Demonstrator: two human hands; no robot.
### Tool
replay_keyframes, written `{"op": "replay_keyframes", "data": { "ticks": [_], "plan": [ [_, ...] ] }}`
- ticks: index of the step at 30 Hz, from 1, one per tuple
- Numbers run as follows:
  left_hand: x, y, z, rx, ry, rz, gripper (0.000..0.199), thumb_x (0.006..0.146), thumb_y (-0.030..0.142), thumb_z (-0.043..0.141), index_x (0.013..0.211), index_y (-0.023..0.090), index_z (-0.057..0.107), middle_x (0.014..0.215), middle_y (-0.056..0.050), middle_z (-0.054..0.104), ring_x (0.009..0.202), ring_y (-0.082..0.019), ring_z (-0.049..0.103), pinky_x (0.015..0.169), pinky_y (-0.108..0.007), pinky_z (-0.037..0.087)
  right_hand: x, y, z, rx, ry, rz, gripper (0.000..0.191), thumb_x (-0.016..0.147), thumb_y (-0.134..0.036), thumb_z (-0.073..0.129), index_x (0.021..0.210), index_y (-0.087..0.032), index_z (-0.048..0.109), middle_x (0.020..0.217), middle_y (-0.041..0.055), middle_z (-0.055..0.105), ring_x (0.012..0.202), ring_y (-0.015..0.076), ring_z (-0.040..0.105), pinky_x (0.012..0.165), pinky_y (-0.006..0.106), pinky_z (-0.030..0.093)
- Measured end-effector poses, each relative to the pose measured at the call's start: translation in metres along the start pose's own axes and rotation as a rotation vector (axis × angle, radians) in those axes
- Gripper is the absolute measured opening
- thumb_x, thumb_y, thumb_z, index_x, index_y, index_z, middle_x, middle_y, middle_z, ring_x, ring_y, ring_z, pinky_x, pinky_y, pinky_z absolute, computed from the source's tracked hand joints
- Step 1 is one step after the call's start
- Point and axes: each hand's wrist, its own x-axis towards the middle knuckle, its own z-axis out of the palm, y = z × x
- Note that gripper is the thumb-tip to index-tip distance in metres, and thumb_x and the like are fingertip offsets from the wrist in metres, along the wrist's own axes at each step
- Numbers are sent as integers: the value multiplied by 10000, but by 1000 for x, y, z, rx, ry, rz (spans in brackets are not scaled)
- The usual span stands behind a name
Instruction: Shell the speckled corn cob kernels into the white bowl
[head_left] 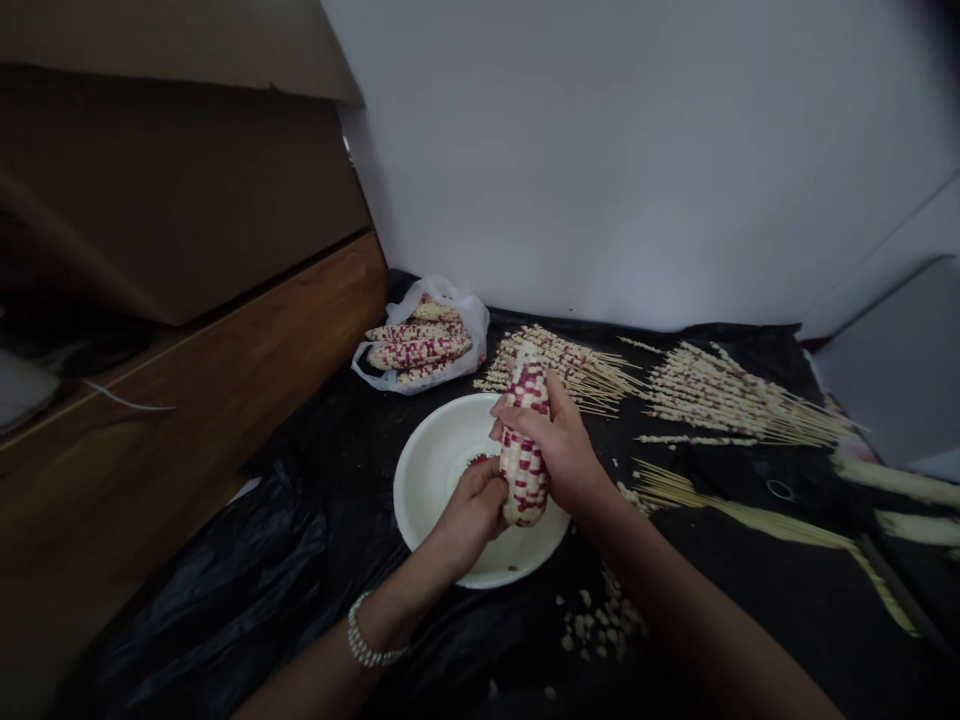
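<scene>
An ear of corn [525, 440] with white and purple kernels is held upright in front of me. My right hand [559, 440] wraps round it from the right, its thumb across the kernels. Against the lower left side of the ear, my left hand [480, 505] has its fingers curled and pressed to it; the fingertips are partly hidden. Below both hands stands a white bowl [420, 500], with a patterned mark showing near its middle. A beaded bracelet [360, 630] circles my left wrist.
A plastic bag [474, 325] of corn ears lies behind the bowl. Kernel-threaded skewers [712, 395] lie in two piles at the right, near bare sticks [690, 490]. Loose kernels [600, 620] are scattered on the black plastic sheet [300, 560]. A wooden panel [187, 420] bounds the left.
</scene>
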Motion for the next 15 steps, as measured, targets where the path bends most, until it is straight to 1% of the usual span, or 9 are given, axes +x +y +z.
{"op": "replay_keyframes", "data": {
  "ticks": [3,5,6,8,10,11,15],
  "plan": [
    [0,3,1,-84,-31,0,93,665,256,518,707,173,521,535,62,392,419,-48,227,424,-214,121,5,-2,-4,123,-12,17,311,674,-289,758,890,-239,541,709,-43,644,568,139,592,462,239,473],
    [-1,6,0,-116,-13,23,101,722,264,548,708,171,509,539,68,367,421,-42,211,435,-220,106,9,-5,-6,182,8,53,345,642,-288,785,880,-223,544,730,-32,658,588,135,606,467,226,476],
    [-1,7,0,-127,14,38,154,768,303,568,718,171,505,547,70,360,424,-41,213,438,-222,103,10,-6,-7,201,24,69,378,622,-286,806,890,-217,548,746,-29,663,599,131,610,477,221,485],
    [-2,7,-1,-137,67,73,308,853,449,573,738,175,493,567,70,356,428,-41,216,442,-227,99,12,-8,-8,224,45,90,447,597,-289,841,934,-215,556,761,-34,664,605,125,611,493,219,504],
    [-2,6,-1,-116,64,93,432,888,585,541,758,176,487,586,65,369,437,-41,221,444,-229,100,13,-9,-8,242,42,99,479,609,-306,843,988,-216,566,745,-39,661,589,124,608,487,222,511],
    [-2,6,-2,-95,46,98,466,891,620,533,761,176,484,593,61,378,446,-43,231,446,-229,106,13,-8,-8,252,39,100,483,619,-310,835,1010,-214,570,732,-38,662,581,125,609,478,218,506],
    [-3,6,-2,-55,-41,54,463,860,614,617,789,173,495,607,55,404,482,-50,251,450,-223,124,12,-6,-7,289,56,105,492,607,-289,810,1031,-202,576,662,-43,653,537,123,598,441,194,473]
  ]
}}
